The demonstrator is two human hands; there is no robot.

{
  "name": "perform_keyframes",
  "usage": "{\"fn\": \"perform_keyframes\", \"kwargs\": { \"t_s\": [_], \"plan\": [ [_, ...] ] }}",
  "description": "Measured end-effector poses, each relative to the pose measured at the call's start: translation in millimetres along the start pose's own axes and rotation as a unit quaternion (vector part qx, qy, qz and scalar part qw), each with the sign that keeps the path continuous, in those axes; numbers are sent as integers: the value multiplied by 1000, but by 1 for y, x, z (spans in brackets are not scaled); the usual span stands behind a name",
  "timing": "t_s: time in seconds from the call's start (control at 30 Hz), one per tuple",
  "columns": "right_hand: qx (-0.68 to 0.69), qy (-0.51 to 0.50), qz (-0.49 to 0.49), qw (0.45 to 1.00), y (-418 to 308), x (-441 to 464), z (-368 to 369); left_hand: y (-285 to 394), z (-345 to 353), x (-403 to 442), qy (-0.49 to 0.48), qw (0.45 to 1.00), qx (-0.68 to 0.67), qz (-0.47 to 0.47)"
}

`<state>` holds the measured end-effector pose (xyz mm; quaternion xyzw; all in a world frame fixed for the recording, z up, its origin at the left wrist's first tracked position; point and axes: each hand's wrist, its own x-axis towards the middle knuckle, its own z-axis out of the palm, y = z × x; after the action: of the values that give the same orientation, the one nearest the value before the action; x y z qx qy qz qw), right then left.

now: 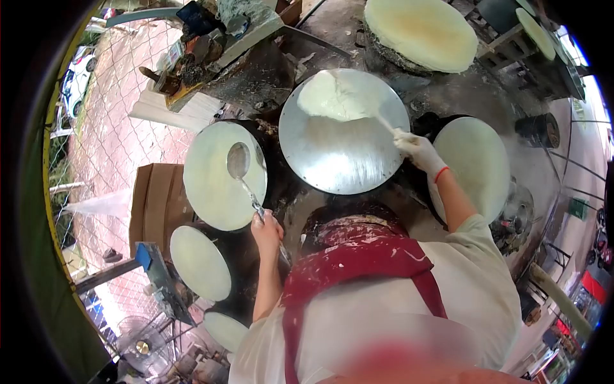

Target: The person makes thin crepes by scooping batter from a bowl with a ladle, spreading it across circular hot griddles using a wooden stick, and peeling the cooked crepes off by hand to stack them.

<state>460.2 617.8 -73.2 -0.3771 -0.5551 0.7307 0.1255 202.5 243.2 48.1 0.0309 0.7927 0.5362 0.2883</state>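
Gripping thin pale stick (pixel 385 123), upper centre, right hand (pixel 419 152) angles it into white batter (pixel 339 96), likely for reach; left hand (pixel 267 232) clasps long silver ladle (pixel 238 160), centre-left, probably for clearance.

Single head cam, fisheye with dark corners, facing forward and steeply down over the apron (pixel 352 267). Shirt (pixel 473 281) is close at frame bottom, middle griddle (pixel 342 157) at arm's reach, fence (pixel 115 83) farther off, frame left.

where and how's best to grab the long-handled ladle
Probably mid-handle, fingers wrapped round, coming from the person's side: the shaft is long and thin, while the ladle's round head points away over the left griddle. The left hand grips it similarly.
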Motion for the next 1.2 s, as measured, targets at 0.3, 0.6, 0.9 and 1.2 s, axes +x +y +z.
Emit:
{"fn": "perform_keyframes", "kwargs": {
  "t_s": [0.3,0.6,0.9,1.2],
  "plan": [
    [-134,-50,-77,987,-47,14,-21,-10,22,-28,48,998,-18,-31],
    [-154,-214,37,964,-56,21,-6,-16,26,-46,99,993,-10,-66],
    [-109,-257,157,947,-53,63,-8,-25,26,-52,102,992,11,-79],
    [-218,-276,54,935,-98,96,-17,-24,30,-8,97,991,59,-65]
  ]
}}
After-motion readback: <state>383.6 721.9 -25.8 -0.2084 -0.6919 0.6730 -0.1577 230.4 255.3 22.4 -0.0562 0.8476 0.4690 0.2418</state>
